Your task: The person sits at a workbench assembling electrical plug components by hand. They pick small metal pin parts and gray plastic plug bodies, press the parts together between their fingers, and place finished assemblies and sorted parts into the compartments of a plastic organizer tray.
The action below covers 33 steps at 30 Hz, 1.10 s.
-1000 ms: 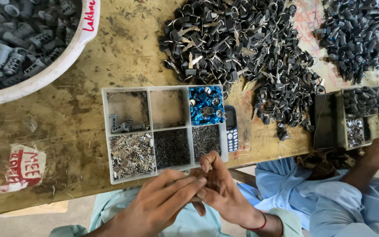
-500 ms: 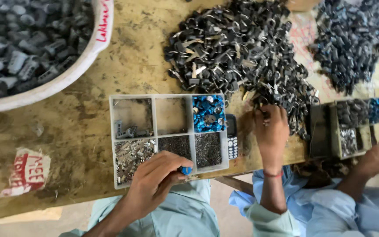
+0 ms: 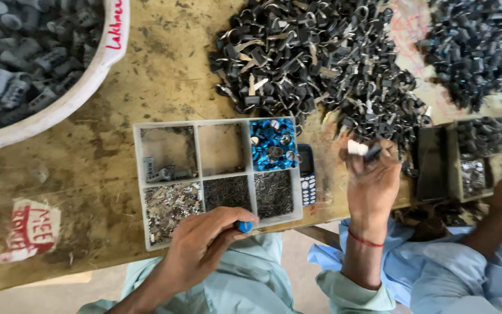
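Meanwhile, the left hand (image 3: 204,247) pinched a small blue cap (image 3: 244,226) between its fingertips, just beneath the sectioned tray (image 3: 136,174). The right hand (image 3: 373,183) had closed on a small dark part with a pale end (image 3: 362,149) (its shape blurred), the black heap of parts (image 3: 315,70) directly above its fingers.

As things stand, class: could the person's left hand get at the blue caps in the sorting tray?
Probably yes: the left hand rests at the tray's near edge, nothing covers the blue caps.

A worn wooden table (image 3: 164,87) bears a compartment tray (image 3: 136,174), black parts (image 3: 315,64) and a basin (image 3: 97,70).
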Motion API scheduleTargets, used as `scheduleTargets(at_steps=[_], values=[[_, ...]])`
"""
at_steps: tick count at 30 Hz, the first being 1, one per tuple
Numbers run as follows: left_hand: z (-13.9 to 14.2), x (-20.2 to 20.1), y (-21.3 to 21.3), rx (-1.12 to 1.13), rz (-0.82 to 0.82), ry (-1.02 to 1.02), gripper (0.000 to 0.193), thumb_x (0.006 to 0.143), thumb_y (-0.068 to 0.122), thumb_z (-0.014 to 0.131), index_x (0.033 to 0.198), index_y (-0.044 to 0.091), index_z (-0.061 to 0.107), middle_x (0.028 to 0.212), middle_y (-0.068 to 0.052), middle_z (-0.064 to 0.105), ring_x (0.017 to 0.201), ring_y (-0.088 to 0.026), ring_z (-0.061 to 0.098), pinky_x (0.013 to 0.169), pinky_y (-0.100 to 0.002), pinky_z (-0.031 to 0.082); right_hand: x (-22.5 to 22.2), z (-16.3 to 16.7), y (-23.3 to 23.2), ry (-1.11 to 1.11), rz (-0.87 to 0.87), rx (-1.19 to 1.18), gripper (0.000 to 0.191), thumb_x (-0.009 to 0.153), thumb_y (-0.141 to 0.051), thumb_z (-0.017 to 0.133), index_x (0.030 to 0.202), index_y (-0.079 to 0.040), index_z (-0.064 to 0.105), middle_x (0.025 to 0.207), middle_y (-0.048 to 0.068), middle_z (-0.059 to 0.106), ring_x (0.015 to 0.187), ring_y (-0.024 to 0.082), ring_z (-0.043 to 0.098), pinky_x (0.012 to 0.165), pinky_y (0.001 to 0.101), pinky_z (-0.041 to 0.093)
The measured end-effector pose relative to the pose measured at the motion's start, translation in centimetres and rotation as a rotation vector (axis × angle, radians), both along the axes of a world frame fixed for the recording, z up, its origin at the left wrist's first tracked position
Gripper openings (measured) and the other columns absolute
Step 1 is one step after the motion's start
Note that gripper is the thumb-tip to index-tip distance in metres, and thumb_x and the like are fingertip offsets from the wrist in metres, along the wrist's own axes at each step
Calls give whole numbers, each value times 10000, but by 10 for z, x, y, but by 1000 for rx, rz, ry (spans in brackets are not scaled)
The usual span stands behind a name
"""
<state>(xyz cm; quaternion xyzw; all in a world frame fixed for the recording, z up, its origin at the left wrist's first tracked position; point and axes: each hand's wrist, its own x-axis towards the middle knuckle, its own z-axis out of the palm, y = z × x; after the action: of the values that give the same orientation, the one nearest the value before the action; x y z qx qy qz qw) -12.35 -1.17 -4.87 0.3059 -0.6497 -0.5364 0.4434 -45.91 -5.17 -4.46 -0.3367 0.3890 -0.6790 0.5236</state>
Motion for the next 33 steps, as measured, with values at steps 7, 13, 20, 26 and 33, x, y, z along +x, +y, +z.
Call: scheduleTargets(at_steps=[7, 13, 20, 26, 33], values=[[10, 0, 8, -92, 97, -30, 406, 881, -111, 698, 1255, 25, 617, 1143, -142, 724, 960, -274, 765, 775, -342, 625, 88, 39, 59, 475, 490, 316, 293, 1033, -132, 437, 1284, -36, 553, 1020, 68, 632, 772, 183, 683, 680, 361, 574], [10, 7, 12, -282, 173, -147, 404, 889, -71, 727, 1262, 6, 589, 1157, -155, 710, 1008, -318, 734, 812, -385, 604, 117, 73, 49, 1434, 525, -254, 401, 954, -27, 616, 1346, -47, 533, 1130, 153, 720, 856, 292, 670, 727, 367, 520], [5, 8, 20, -88, -42, -107, 292, 930, -11, 760, 1179, 33, 614, 1016, -122, 707, 912, -295, 726, 776, -381, 593, 121, 87, 45, 1465, 913, -271, 728, 879, 21, 630, 1555, 47, 361, 1047, 160, 678, 853, 319, 700, 710, 406, 563], [10, 6, 17, 170, -58, 56, 452, 950, -2, 711, 1348, 13, 497, 1102, -107, 731, 936, -209, 758, 796, -350, 622, 102, 62, 52, 1420, 941, 43, 777, 908, -6, 609, 1604, 20, 266, 1064, 135, 727, 844, 291, 717, 708, 386, 587], [24, 39, 8, 201, 278, -309, 301, 937, 80, 714, 1224, 112, 630, 941, -64, 765, 750, -174, 731, 653, -325, 591, 52, 24, 27, 1851, -103, -59, 542, 919, -24, 592, 1442, 68, 485, 1348, 270, 575, 1255, 392, 544, 1071, 531, 396]])
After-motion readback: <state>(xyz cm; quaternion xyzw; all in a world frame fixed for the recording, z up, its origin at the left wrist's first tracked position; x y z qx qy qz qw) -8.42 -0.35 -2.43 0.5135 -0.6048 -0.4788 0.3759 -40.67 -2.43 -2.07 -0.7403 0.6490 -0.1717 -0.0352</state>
